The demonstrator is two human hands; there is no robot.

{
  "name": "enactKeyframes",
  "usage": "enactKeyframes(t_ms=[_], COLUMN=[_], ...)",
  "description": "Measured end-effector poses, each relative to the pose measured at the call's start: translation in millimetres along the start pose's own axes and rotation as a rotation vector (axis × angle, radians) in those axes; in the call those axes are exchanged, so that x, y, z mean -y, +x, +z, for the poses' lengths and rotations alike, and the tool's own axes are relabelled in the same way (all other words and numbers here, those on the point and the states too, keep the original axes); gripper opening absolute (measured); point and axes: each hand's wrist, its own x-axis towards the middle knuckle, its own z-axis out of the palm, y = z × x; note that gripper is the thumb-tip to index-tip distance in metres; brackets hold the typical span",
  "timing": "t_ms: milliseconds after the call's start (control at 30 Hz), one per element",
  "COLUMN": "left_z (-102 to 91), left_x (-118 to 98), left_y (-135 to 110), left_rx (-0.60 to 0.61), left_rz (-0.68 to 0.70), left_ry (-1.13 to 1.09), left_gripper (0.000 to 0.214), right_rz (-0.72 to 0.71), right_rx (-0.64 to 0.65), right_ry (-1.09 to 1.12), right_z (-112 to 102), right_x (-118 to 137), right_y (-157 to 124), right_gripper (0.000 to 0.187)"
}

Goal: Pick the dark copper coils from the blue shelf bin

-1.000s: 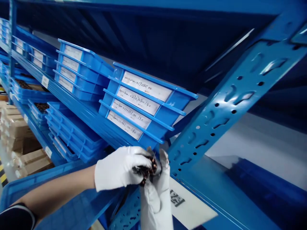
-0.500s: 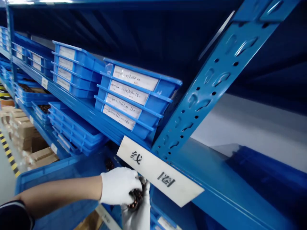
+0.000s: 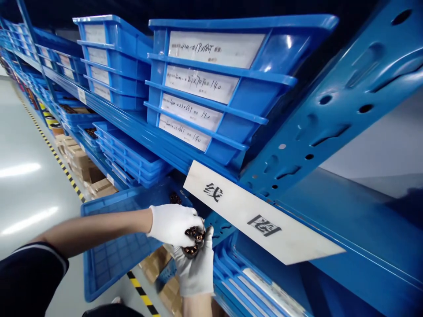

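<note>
Both my hands wear white gloves and meet below the shelf edge. My left hand comes in from the left and my right hand rises from below. Between them they grip a small round part wound with copper wire. Just left of the hands, a shallow blue tray sticks out from the lower shelf, with a few dark copper parts at its far end.
A white sign with two black characters hangs on the blue shelf beam. A stack of labelled blue trays sits above it, beside a perforated blue upright. More tray stacks run leftward. Cardboard boxes and a striped floor line lie below.
The view has swung down and closer to the shelf, so the trays and sign look larger. My hands stay joined on the copper part, now lower and beside the pulled-out tray.
</note>
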Motion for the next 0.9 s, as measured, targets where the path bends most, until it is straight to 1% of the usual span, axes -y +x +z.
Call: enactKeyframes(t_ms=[100, 167, 200, 267, 333, 433, 500, 533, 600, 667, 767, 833, 900], left_z=[9.0, 21.6, 30.0, 50.5, 73.8, 106.5, 122.8, 128.9, 137.1, 141.2, 143.2, 144.4, 147.7], left_x=[0.5, 3.3, 5.7, 11.6, 17.7, 26.4, 33.6, 37.9, 47.1, 56.6, 68.7, 74.5, 79.1], left_y=[-16.7, -30.3, -37.1, -50.0, -61.8, -78.1, -87.4, -91.4, -97.5, -100.7, -99.6, -95.1, -88.5], left_rx=[-0.128, -0.190, -0.198, -0.167, -0.100, -0.042, -0.003, 0.020, 0.051, 0.038, 0.023, 0.024, 0.034], left_rz=[-0.048, -0.102, -0.124, -0.149, -0.195, -0.327, -0.390, -0.413, -0.462, -0.484, -0.447, -0.440, -0.445], left_ry=[-0.040, -0.030, -0.024, -0.006, 0.032, 0.092, 0.117, 0.125, 0.134, 0.128, 0.125, 0.180, 0.226], left_gripper=[0.029, 0.034, 0.036, 0.033, 0.024, 0.023, 0.024, 0.022, 0.017, 0.015, 0.013, 0.011, 0.012], right_rz=[0.017, 0.037, 0.055, 0.114, 0.187, 0.319, 0.416, 0.435, 0.402, 0.308, 0.237, 0.218, 0.211], right_rx=[-0.020, -0.025, -0.011, 0.032, 0.065, 0.012, -0.025, -0.036, -0.044, -0.035, 0.014, 0.055, 0.092], right_ry=[0.021, 0.000, -0.019, -0.052, -0.074, -0.163, -0.242, -0.270, -0.317, -0.375, -0.489, -0.538, -0.552], right_z=[-3.7, -11.0, -16.3, -29.1, -43.2, -62.6, -71.9, -75.0, -77.6, -76.7, -76.2, -82.1, -95.0], right_x=[1.9, 1.1, -0.8, -8.6, -21.3, -45.7, -62.3, -69.8, -82.1, -90.1, -95.6, -97.9, -100.9], right_y=[3.5, 9.5, 13.9, 24.9, 37.4, 54.6, 62.5, 65.1, 68.2, 70.4, 76.9, 84.7, 95.8], right_gripper=[0.033, 0.031, 0.030, 0.028, 0.028, 0.027, 0.029, 0.030, 0.031, 0.033, 0.039, 0.042, 0.042])
